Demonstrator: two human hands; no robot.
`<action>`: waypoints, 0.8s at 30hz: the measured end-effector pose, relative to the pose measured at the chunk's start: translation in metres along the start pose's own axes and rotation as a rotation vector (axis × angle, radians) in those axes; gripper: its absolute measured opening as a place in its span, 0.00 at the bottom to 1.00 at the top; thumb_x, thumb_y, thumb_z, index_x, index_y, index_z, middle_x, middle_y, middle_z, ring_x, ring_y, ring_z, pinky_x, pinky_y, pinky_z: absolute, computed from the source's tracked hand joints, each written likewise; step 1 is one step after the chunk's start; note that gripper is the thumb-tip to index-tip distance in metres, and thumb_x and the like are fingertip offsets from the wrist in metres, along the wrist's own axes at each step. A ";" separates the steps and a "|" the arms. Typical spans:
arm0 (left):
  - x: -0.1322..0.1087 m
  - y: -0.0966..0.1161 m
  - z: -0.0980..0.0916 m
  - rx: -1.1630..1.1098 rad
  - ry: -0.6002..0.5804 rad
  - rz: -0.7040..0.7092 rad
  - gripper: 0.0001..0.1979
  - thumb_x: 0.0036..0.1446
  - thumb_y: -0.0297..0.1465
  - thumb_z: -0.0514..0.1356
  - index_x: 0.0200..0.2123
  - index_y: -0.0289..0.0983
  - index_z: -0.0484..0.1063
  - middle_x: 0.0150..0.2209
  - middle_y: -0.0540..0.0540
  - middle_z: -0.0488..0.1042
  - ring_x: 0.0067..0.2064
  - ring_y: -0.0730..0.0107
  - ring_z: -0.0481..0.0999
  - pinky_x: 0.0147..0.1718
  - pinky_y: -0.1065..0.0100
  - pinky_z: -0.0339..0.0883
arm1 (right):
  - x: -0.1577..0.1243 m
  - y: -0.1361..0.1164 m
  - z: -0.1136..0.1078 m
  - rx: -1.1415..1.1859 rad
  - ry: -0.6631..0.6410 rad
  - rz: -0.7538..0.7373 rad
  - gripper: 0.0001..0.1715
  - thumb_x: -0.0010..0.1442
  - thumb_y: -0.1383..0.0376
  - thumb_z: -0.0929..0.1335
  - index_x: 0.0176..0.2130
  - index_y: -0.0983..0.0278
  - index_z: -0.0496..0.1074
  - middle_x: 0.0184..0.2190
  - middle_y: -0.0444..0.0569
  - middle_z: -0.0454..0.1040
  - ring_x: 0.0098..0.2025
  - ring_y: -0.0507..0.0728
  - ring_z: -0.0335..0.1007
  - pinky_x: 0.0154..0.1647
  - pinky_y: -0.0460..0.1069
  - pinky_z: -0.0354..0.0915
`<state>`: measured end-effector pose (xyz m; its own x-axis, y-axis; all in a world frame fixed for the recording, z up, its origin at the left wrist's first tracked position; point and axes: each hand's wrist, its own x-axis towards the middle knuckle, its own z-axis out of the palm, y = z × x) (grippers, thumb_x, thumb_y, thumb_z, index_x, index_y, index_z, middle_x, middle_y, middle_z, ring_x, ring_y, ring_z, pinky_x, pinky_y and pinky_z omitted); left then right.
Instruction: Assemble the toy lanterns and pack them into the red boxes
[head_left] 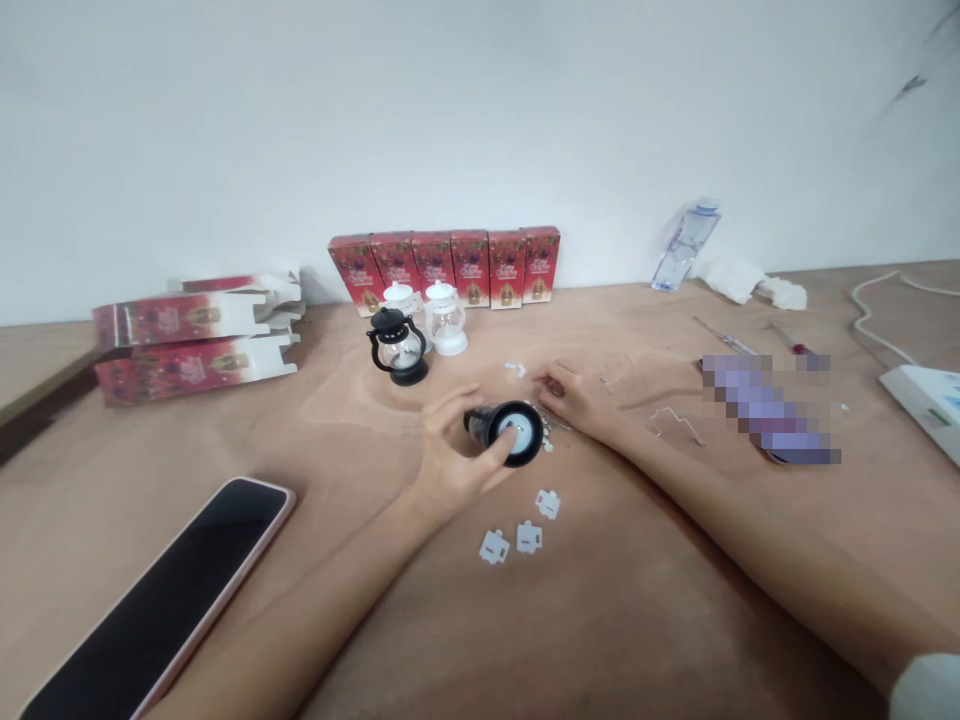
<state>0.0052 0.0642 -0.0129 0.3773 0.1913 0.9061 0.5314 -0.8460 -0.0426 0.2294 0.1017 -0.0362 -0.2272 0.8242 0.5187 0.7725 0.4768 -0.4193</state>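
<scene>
My left hand point(450, 460) is closed around a black toy lantern point(487, 428), tipped so its round base faces me. The thumb presses on the pale disc inside the base. Just right of it, my right hand point(574, 398) rests low over the table with its fingers curled together; whatever is between the fingertips is too small to make out. Small shiny round pieces point(547, 445) lie under and beside the lantern. Nearer to me are three white plastic covers point(529, 537). Beyond my hands lie small white bits point(516, 369).
Another black lantern point(401, 348) and two white lanterns point(448, 325) stand before a row of red boxes point(471, 270). Opened red cartons point(195, 365) lie left, near a phone point(165, 600). Rightward are a bent wire point(679, 420), a pixelated purple object point(765, 410), a bottle point(686, 245) and tissues point(731, 280).
</scene>
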 end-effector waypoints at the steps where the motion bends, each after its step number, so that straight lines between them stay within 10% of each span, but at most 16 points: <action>1: 0.001 0.000 -0.001 -0.038 -0.048 -0.007 0.14 0.50 0.31 0.65 0.40 0.40 0.66 0.49 0.41 0.63 0.49 0.59 0.69 0.42 0.59 0.69 | 0.000 0.000 0.000 -0.013 0.010 -0.010 0.12 0.52 0.73 0.64 0.37 0.63 0.72 0.30 0.48 0.73 0.31 0.55 0.69 0.33 0.49 0.66; 17: 0.006 0.001 -0.003 0.012 -0.146 0.056 0.07 0.57 0.25 0.56 0.38 0.40 0.62 0.41 0.41 0.75 0.44 0.65 0.75 0.35 0.68 0.69 | -0.001 -0.013 -0.008 0.013 0.336 -0.263 0.12 0.56 0.76 0.62 0.34 0.62 0.71 0.32 0.48 0.67 0.35 0.54 0.68 0.35 0.49 0.67; 24: 0.002 -0.001 -0.002 0.085 -0.130 -0.015 0.08 0.57 0.26 0.56 0.39 0.40 0.61 0.39 0.43 0.74 0.40 0.67 0.75 0.33 0.69 0.69 | -0.009 -0.047 -0.003 0.445 0.544 0.019 0.07 0.59 0.69 0.67 0.40 0.59 0.68 0.35 0.45 0.72 0.37 0.52 0.73 0.39 0.49 0.72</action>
<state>0.0037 0.0649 -0.0098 0.4610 0.2716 0.8448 0.5983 -0.7982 -0.0699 0.1971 0.0706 -0.0187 0.2023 0.6195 0.7585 0.4307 0.6393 -0.6371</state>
